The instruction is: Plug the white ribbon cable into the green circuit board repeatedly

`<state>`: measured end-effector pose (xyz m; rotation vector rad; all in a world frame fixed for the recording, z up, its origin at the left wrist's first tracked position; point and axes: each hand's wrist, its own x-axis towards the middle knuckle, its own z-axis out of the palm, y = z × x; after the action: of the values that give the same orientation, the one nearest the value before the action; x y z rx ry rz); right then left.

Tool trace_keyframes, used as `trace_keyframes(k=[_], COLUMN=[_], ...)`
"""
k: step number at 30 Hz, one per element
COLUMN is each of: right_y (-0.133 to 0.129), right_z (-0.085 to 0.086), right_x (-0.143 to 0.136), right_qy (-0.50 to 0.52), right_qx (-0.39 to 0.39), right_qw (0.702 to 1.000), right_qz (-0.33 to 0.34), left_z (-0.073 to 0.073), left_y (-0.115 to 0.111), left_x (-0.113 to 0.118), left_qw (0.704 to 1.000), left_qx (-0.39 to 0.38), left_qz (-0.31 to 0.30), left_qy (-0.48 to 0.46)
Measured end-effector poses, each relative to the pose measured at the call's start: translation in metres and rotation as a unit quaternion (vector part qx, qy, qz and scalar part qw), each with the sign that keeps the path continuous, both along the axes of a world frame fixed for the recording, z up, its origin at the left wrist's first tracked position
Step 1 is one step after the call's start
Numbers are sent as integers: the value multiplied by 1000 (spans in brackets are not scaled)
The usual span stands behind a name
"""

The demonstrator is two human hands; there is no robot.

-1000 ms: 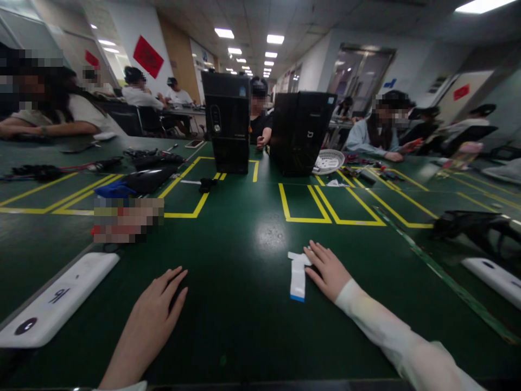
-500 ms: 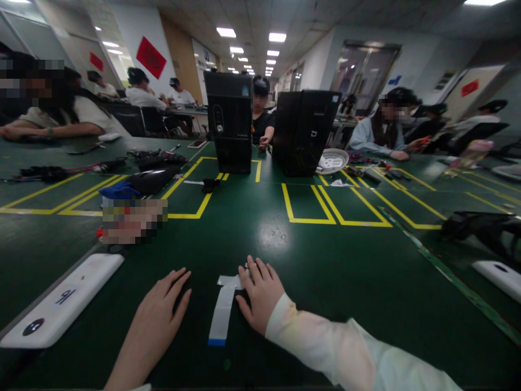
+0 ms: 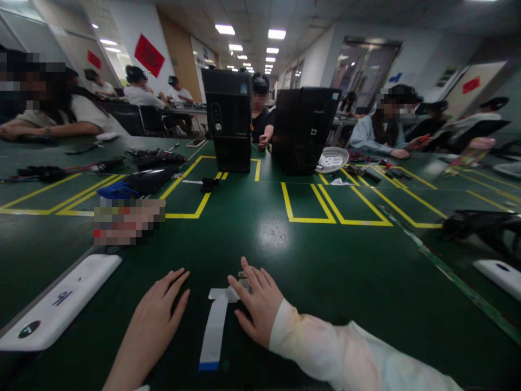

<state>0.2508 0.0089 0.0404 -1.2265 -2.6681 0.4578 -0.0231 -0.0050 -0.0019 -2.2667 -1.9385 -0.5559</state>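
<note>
A flat white ribbon cable [image 3: 212, 331] with a blue end lies bent on the green table [image 3: 325, 271] in front of me, its blue end towards me. At its far end is a small light-coloured piece [image 3: 243, 275], partly hidden under the fingers of my right hand [image 3: 260, 307]. That hand rests over the cable's far end with fingers stretched and somewhat spread, gripping nothing. Left of the cable, apart from it, my left hand [image 3: 160, 309] lies with its fingers extended and the thumb held away, and nothing in it.
White oblong devices lie at the left [image 3: 61, 298] and right [image 3: 499, 279] edges. Two black computer towers [image 3: 228, 119] [image 3: 301, 130] stand at the far side, near a white basket [image 3: 332, 160]. Cables, a black pouch and yellow tape outlines [image 3: 311, 220] spread across the table. Several people sit around.
The ribbon cable has slid left and towards me. My right hand's fingers have spread, the index finger lifting apart and showing more of the small piece. My left hand has barely moved.
</note>
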Motion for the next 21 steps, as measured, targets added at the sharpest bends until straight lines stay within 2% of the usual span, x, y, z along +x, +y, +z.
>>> trace_keyframes(k=[7,10,12,14,17,19,21], right_y=[12,27,42,59,81,88,85], right_z=[-1,-9,-16,-21,-23,-23,-24], right_x=[16,38,61,96,168,226,282], right_qy=[22,38,42,40,24,4,-32], right_qx=[16,61,107,155,209,227,227], right_qw=[997,995,992,987,968,944,906], right_qz=[65,74,51,-7,-133,-240,-356], left_z=[0,2,4,5,5,5,4], left_y=[0,-1,-1,-2,-2,-2,-1], left_x=[-2,0,2,2,3,2,1], left_qw=[1000,1000,1000,999,999,999,999], left_qx=[-5,-13,-18,-23,-30,-31,-30], left_qz=[4,15,22,25,28,26,26], left_qy=[2,-3,-7,-11,-13,-14,-15])
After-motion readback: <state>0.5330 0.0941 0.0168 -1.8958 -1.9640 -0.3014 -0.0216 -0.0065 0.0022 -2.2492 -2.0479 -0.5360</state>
